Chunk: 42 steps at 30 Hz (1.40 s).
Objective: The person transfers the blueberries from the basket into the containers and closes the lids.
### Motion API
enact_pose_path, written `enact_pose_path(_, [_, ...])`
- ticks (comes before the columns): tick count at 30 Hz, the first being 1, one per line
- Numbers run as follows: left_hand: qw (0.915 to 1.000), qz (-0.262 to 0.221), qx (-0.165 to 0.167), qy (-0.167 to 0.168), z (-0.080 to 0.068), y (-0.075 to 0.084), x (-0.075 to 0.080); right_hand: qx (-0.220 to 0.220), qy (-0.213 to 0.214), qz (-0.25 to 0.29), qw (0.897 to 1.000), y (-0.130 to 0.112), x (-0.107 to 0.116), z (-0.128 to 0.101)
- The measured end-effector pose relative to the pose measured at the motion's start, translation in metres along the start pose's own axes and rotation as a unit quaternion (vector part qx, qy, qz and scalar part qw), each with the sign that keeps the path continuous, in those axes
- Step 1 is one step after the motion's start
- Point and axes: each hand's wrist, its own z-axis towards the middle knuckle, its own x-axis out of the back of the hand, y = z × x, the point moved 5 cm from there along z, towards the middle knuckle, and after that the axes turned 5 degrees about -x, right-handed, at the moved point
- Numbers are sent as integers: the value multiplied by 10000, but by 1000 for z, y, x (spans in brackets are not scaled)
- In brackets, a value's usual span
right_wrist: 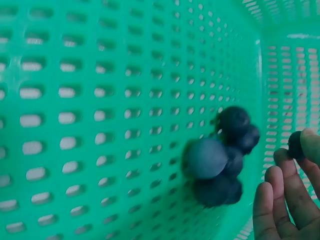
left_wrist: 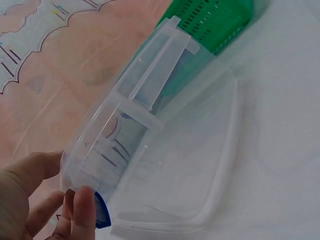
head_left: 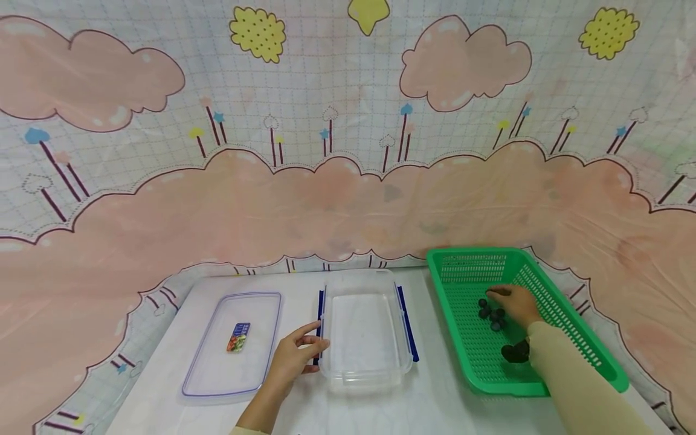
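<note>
The dark berries (head_left: 492, 314) lie in a small cluster on the floor of the green basket (head_left: 592, 347), which stands on the bench (head_left: 435, 411) at the right, just beside the clear tub (head_left: 364, 329). In the right wrist view the berries (right_wrist: 220, 155) sit bunched and touching, round and smooth, so they will likely roll at a nudge. Picking one well calls, I judge, for a light pinch from above on an outer berry, lifted straight up so the rest are not scattered, and carried low over the basket wall

The right hand (head_left: 516, 305) is down in the basket at the cluster; its fingertips (right_wrist: 300, 147) pinch one dark berry while the other fingers are loosely curled. The left hand (head_left: 296, 356) rests at the tub's left side by the blue clip (head_left: 319, 326), thumb and fingers (left_wrist: 82, 210) lightly curled against the wall there, steadying it; keeping that hold gentle should stop the light tub sliding. The tub looks empty. Its lid (head_left: 234, 344), with a small label, lies flat on the bench further left, apart from the tub
</note>
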Motion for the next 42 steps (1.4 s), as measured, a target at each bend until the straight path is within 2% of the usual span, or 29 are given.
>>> enact_pose_path(4, [10000, -93, 15, -13, -1, 0, -1, 281, 130, -75, 9995, -11, -1, -3])
enact_pose_path(8, [9998, -173, 28, -1, -2, 0, 0, 534, 153, 67, 9984, -23, -2, -7])
enact_pose_path(13, [9997, -225, 61, 20, -3, 0, -1, 623, -10, 325, 9975, -36, -5, -9])
enact_pose_path(19, [9995, -292, 106, 50, -3, -2, -1, 400, -582, 834, 9940, -45, -11, -11])
enact_pose_path(24, [9994, -322, 122, 48, -3, -2, -1, 197, -1000, 1474, 9838, -54, -16, -13])
enact_pose_path(28, [9994, -328, 123, 48, -3, -2, -1, 128, -1192, 1771, 9769, -60, -21, -13])
enact_pose_path(36, [9990, -434, 110, 74, -5, -1, 0, 163, -1193, 1814, 9760, -76, -26, -16])
enact_pose_path(42, [9990, -425, 142, 82, -4, -2, -1, 25, -1254, 2184, 9678, -89, -30, -22])
